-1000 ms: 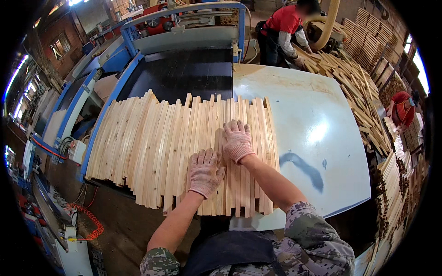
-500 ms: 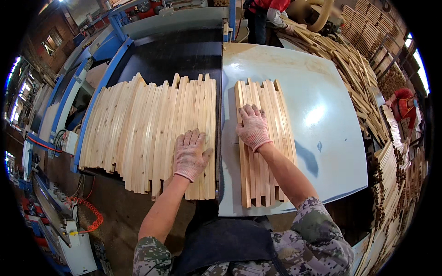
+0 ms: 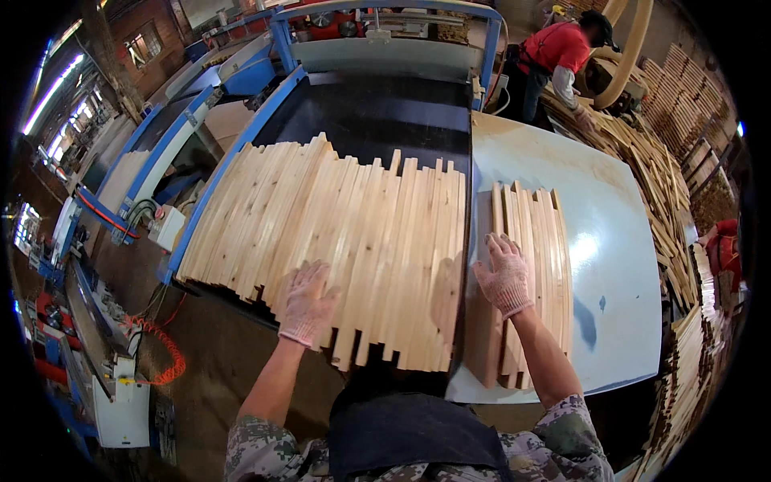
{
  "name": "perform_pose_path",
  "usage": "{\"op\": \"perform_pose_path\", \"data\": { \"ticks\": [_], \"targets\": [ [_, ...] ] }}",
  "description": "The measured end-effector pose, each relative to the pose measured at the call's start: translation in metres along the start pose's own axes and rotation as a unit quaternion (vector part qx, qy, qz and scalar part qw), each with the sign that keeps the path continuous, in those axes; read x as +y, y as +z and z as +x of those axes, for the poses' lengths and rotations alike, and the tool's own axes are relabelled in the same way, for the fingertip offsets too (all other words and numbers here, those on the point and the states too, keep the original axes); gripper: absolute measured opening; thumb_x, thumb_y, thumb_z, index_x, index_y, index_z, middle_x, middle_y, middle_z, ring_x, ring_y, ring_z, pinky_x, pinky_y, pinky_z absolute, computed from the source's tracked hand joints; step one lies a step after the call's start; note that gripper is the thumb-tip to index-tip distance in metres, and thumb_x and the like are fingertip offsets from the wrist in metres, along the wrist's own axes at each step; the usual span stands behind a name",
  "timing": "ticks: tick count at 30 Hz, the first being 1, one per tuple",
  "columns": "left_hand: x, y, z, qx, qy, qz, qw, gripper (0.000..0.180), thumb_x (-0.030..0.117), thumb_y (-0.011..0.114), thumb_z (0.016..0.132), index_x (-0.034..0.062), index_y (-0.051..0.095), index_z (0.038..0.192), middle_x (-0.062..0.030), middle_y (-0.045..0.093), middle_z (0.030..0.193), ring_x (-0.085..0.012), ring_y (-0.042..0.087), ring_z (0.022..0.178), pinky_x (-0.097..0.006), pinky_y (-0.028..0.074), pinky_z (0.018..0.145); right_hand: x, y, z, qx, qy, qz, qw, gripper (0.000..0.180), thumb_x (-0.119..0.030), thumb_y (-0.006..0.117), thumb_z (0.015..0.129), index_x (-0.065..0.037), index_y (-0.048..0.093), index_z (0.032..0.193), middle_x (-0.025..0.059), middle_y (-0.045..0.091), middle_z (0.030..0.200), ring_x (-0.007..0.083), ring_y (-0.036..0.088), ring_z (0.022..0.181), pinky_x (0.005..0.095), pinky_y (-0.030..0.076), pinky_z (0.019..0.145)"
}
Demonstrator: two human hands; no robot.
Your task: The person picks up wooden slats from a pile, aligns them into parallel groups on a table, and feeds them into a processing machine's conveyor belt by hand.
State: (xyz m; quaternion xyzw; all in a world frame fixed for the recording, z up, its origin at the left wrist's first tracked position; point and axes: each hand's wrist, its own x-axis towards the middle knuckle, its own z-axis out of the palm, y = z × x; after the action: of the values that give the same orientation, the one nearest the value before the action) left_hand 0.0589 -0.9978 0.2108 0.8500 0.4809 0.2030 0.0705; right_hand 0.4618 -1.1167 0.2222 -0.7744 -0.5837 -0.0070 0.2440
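- Two groups of pale wooden strips lie side by side: a larger group (image 3: 377,233) on the black belt (image 3: 361,112), a smaller group (image 3: 552,273) on the pale metal table (image 3: 614,241).
- Edges merge too closely in the larger group for a sure count; the smaller one shows roughly six.
- Both groups' long axes run away from the person, far ends toward the blue frame (image 3: 283,40), ends uneven.
- One left hand (image 3: 307,296), gloved, fingers extended, lies over the larger group's near edge, clenching nothing.
- One right hand (image 3: 506,275), also gloved and unclenched, lies over the smaller group's left side; pressure cannot be told.
- The hands hide parts of the strips.
- Two other people, both in red: one beyond the table (image 3: 558,46), another at right (image 3: 725,249), mostly hidden.
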Motion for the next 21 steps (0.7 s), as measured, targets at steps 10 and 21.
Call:
{"op": "perform_pose_path", "data": {
  "ticks": [10,21],
  "targets": [
    [-0.047,0.000,-0.010,-0.016,0.150,0.011,0.989,0.071,0.051,0.070,0.090,0.0032,0.060,0.142,-0.0226,0.055,0.150,-0.0423,0.046,0.145,-0.056,0.026,0.125,-0.156,0.083,0.085,-0.030,-0.054,0.054,0.997,0.052,-0.024,0.062,0.097,-0.005,0.058,0.145,0.0163,0.063,0.142,0.0373,0.051,0.139,0.0457,0.039,0.118],
    [-0.048,0.003,-0.010,-0.042,0.133,-0.018,0.990,0.082,0.055,0.070,0.089,-0.0031,0.055,0.144,-0.0253,0.047,0.156,-0.0406,0.042,0.147,-0.060,0.025,0.125,-0.202,0.196,0.279,-0.092,-0.043,-0.065,0.993,0.047,-0.026,0.041,0.111,-0.010,0.051,0.154,0.0136,0.059,0.151,0.0351,0.052,0.140,0.0413,0.036,0.122]
  ]
}}
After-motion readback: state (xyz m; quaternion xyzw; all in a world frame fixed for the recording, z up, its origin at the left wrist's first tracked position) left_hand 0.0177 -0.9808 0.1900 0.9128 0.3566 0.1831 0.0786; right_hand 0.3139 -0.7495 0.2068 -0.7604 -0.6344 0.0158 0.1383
